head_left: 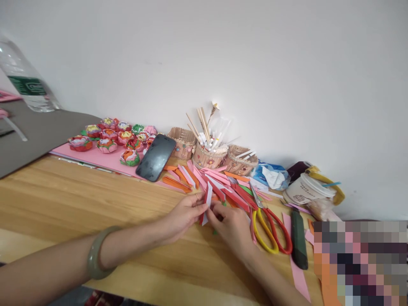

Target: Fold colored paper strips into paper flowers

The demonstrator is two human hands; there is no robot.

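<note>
Red-and-white paper strip (208,195) stood between the two hands, just above the counter (70,191), its long axis running away from the person and leaning slightly right at the far end. Both hands met at its nearer part: the left hand (189,214) was closed on it from the left, thumb over the pale face, while the right hand (231,223) had bent fingers against the lower edge from the right. Whether those right fingertips pinched or merely touched, I could not tell. Neither hand was clearly nearer, since both were at the strip.

Beyond and to the right lay loose strips (176,185) in orange, pink, red and white, overlapping too much to count. One pair of scissors (263,209), one handle yellow and one red, lay just beside the right hand, with one dark-handled cutter (298,242) farther right. Three baskets (208,159) stood in a row by the wall; the middle one held a crowd of sticks. One phone (156,157) leaned left of them, near at least thirteen paper flowers (106,145), some partly hidden. One cup (304,189) and one bottle (32,85) stood at opposite ends.
</note>
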